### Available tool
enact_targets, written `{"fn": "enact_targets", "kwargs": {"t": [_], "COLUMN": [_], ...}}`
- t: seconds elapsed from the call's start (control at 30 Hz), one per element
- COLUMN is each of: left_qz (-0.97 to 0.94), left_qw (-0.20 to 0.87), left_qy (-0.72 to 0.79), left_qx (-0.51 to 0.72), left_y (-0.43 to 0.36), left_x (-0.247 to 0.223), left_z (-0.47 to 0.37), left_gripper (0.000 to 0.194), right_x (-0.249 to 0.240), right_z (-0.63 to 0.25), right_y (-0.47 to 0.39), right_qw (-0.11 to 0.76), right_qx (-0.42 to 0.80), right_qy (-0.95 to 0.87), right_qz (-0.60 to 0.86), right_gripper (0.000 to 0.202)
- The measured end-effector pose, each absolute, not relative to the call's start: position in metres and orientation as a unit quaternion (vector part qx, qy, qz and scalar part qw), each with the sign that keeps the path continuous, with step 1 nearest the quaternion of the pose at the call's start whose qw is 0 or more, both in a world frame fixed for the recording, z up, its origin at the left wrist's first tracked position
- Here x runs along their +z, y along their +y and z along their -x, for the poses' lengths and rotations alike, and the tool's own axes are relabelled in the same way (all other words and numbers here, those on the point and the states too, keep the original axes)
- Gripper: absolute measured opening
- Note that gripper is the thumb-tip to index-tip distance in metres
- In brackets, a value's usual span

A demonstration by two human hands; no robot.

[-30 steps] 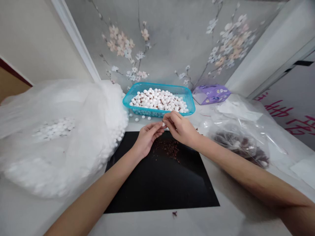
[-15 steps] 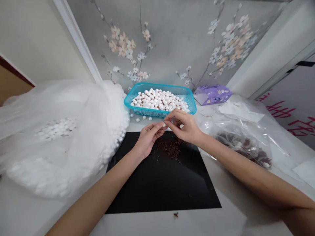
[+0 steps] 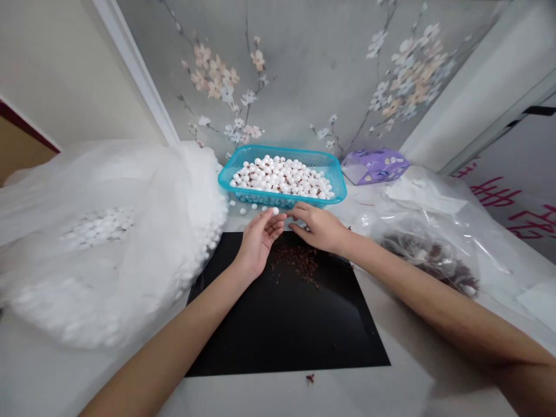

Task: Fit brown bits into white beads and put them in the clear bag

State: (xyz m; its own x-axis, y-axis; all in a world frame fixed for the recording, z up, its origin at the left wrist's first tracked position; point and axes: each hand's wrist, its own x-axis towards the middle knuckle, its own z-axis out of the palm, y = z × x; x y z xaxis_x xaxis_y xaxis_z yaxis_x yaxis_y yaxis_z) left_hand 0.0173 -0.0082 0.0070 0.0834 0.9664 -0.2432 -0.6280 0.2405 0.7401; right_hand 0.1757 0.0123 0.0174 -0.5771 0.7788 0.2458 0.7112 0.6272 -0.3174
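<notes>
My left hand [image 3: 259,240] pinches a small white ball [image 3: 275,211] between thumb and fingertips, just above the far edge of the black mat [image 3: 282,324]. Close by on the right, my right hand [image 3: 320,227] has its thumb and fingers apart, with nothing visible between them. Small dark brown star-shaped pieces [image 3: 299,262] lie heaped on the mat beneath the hands. Behind them stands a blue plastic basket [image 3: 234,188], full of white balls that have brown pieces among them.
A large translucent bag of white balls [image 3: 117,278] fills the left side. Several loose balls [image 3: 254,206] lie before the basket. To the right are a purple tissue pack [image 3: 377,167] and a clear bag of brown pieces [image 3: 434,260]. One brown piece [image 3: 310,378] lies near the front.
My right hand has drawn away from the ball, its fingers parting. The ball now shows in my left hand, which has shifted slightly left.
</notes>
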Motion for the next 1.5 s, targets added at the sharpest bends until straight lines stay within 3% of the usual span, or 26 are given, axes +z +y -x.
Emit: {"fn": "enact_targets", "kwargs": {"t": [0.17, 0.53, 1.03, 1.5], "left_qz": [-0.260, -0.266, -0.277, -0.293], "left_qw": [0.631, 0.649, 0.658, 0.650], "left_qy": [0.374, 0.367, 0.368, 0.374], "left_qx": [0.628, 0.611, 0.596, 0.593], "left_y": [-0.012, -0.013, -0.013, -0.012], "left_x": [0.005, 0.004, 0.005, 0.002], "left_z": [-0.021, -0.019, -0.019, -0.019], "left_gripper": [0.012, 0.015, 0.018, 0.017], "right_x": [0.007, 0.012, 0.019, 0.020], "right_z": [-0.166, -0.176, -0.176, -0.176], "right_y": [0.006, 0.017, 0.012, 0.013], "right_qw": [0.123, 0.199, 0.122, 0.176], "right_qx": [0.053, 0.109, 0.092, 0.147], "right_qy": [-0.894, -0.870, -0.872, -0.865], "right_qz": [0.428, 0.437, 0.464, 0.447], "right_gripper": [0.026, 0.022, 0.017, 0.011]}}
